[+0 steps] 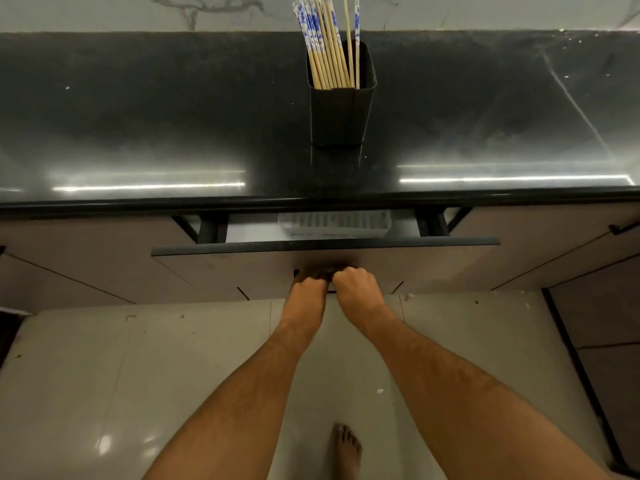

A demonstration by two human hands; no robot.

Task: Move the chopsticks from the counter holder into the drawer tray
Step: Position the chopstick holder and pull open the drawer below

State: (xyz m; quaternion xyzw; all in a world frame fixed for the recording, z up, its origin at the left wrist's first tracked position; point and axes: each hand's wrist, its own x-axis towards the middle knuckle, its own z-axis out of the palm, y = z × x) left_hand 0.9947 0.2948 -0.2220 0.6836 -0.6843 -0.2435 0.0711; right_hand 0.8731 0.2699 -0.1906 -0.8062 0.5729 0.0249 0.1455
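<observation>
Several wooden chopsticks (pixel 327 46), some with blue-and-white tops, stand upright in a dark square holder (pixel 341 109) at the middle of the black counter. Below the counter edge a drawer (pixel 325 249) is pulled out a little. In the gap shows a pale slotted tray (pixel 334 223), mostly hidden under the counter. My left hand (pixel 310 280) and my right hand (pixel 355 282) are side by side, both curled on the drawer handle at the middle of the drawer front.
The glossy black counter (pixel 173 133) runs the whole width, with a marble wall behind. Closed cabinet fronts (pixel 86 268) flank the drawer. A pale tiled floor (pixel 138 375) lies below, and a bare foot (pixel 348 448) stands on it near the bottom.
</observation>
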